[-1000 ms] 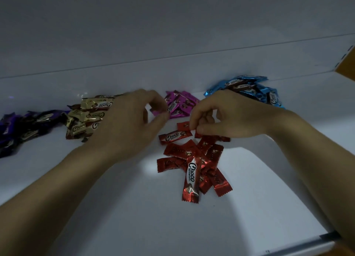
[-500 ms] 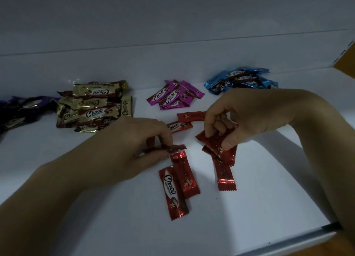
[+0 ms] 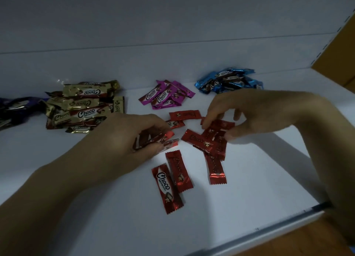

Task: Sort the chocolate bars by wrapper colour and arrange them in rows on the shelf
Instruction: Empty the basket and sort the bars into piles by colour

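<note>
Shelf (image 3: 259, 194): front lip (image 3: 269, 227) runs diagonally across lower right, back wall (image 3: 172, 59) sits just behind the piles. There's open white surface at lower left and right of centre.

Your left hand (image 3: 132, 140), centre-left, has its fingers curled, pinching the held red bars (image 3: 166, 138), ends poking out right. Your right hand (image 3: 249, 111), centre-right, has its fingers curled down onto the red stack (image 3: 207, 143), thumb and index pinching its top bar. Loose reds (image 3: 172, 180) lie lower centre, and two more (image 3: 184, 115) between your hands.

Back row, left to right, each apart: purple pile (image 3: 17, 109), gold pile (image 3: 84, 105), magenta pile (image 3: 165, 96), blue pile (image 3: 228, 80).
</note>
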`<state>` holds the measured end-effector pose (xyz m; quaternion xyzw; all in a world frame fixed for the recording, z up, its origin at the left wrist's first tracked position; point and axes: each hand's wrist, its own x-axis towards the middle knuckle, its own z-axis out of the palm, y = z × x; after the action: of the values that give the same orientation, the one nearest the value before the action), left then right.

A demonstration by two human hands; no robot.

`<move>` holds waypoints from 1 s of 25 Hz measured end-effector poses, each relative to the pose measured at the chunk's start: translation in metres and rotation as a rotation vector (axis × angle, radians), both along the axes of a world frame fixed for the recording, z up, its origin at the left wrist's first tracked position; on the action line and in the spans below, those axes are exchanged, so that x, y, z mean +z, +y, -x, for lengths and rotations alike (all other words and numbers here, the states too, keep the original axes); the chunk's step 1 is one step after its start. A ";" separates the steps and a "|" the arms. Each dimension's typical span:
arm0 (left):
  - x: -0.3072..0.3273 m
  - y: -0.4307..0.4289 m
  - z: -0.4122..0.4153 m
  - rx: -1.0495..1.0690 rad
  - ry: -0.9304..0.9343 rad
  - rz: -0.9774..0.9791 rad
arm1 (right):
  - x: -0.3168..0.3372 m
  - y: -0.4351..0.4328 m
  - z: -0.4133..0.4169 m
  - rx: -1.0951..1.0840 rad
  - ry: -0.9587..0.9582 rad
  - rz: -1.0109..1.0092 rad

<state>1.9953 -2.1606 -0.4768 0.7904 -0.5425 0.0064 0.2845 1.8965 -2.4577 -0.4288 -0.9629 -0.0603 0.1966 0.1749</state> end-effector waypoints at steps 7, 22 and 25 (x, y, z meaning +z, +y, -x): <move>-0.005 0.001 -0.001 -0.059 0.072 -0.117 | -0.032 0.002 0.028 -0.153 -0.303 -0.144; 0.016 0.018 -0.015 0.301 0.134 0.219 | -0.058 0.113 0.005 -0.052 -0.515 0.033; 0.014 0.018 -0.012 0.273 0.164 0.159 | -0.059 0.101 0.009 -0.119 -0.581 -0.199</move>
<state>2.0069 -2.1428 -0.4628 0.8297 -0.4028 0.0235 0.3858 1.8874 -2.3566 -0.4876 -0.9587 -0.0704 -0.1041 0.2552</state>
